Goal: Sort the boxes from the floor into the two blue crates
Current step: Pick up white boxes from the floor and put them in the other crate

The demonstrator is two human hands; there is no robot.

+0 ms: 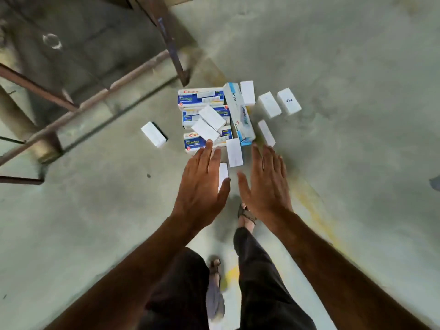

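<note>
Boxes (215, 116) are lying heaped on the concrete floor (345, 67), beside a rusty metal frame (90, 101); white ones are scattered around printed blue ones. Both arms are being stretched over them. The left hand (202, 184) and right hand (265, 184) are being held flat, palms down, fingers spread, with nothing gripped. One white box (153, 134) is lying apart.

left hand (202, 184) covers part of small white box (223, 173); box labels blurred, mostly unreadable.
</note>
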